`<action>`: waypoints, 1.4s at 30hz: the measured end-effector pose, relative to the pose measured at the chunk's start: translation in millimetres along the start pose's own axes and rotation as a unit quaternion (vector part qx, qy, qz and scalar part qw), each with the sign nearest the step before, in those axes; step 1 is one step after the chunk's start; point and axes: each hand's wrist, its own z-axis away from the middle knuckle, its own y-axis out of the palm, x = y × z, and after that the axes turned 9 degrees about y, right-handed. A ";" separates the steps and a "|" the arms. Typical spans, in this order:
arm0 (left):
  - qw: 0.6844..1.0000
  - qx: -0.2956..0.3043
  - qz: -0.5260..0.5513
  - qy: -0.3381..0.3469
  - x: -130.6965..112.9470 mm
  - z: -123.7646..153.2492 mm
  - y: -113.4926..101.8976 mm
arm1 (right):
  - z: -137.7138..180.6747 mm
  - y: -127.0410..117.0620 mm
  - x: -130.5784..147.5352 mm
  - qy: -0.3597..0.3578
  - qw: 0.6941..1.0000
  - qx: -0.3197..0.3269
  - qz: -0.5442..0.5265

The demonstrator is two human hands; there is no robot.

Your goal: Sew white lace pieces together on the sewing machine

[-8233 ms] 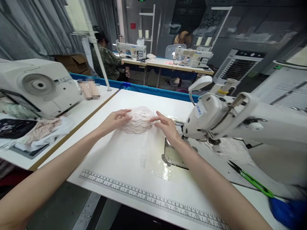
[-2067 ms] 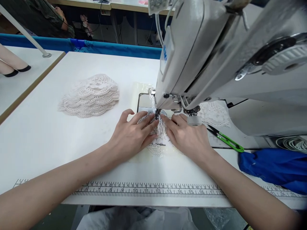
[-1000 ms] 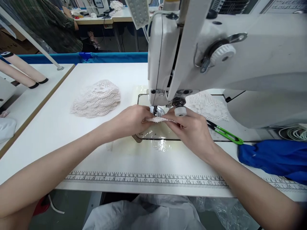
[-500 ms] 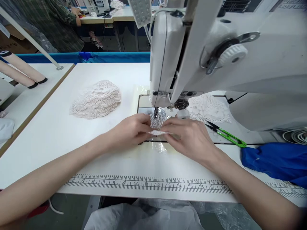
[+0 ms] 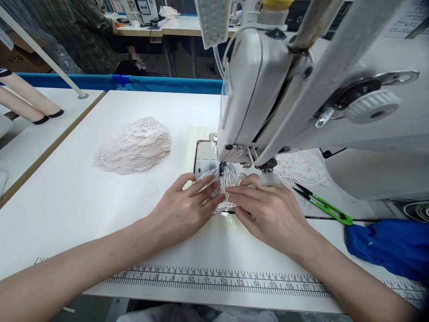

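Well, left grip (image 5: 182, 210): released, my fingers spread flat, pressing the lace piece (image 5: 219, 190) onto the counter (image 5: 67, 201).
Right grip (image 5: 271, 212): released too, my fingertips resting on the same lace from three o'clock.
Lace piece: between my two grips, its far edge under the needle (image 5: 221, 170) at twelve o'clock.
Sewing machine (image 5: 268, 89): head over the needle, body running off to two o'clock.
Lace stack (image 5: 136, 145): ten o'clock, well apart.
Snips (image 5: 326, 206): three o'clock, near my right grip; blue cloth (image 5: 385, 243) at four.
Ruler (image 5: 217, 281): six o'clock, along the counter's near edge.
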 end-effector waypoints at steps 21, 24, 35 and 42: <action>0.999 0.003 0.022 -0.037 17.9 -7.7 10.4 | -6.2 13.9 -12.5 0.007 0.994 -0.036 0.107; 0.999 0.001 0.027 -0.047 17.8 -7.4 11.5 | -6.6 15.4 -13.5 0.002 0.993 -0.046 0.108; 0.943 0.011 0.273 -0.192 27.0 -18.0 6.9 | -7.9 16.9 -7.9 0.098 0.995 -0.022 -0.010; 0.924 0.025 0.319 -0.211 30.6 -19.8 3.8 | -9.8 16.4 -7.2 0.129 0.990 -0.027 -0.045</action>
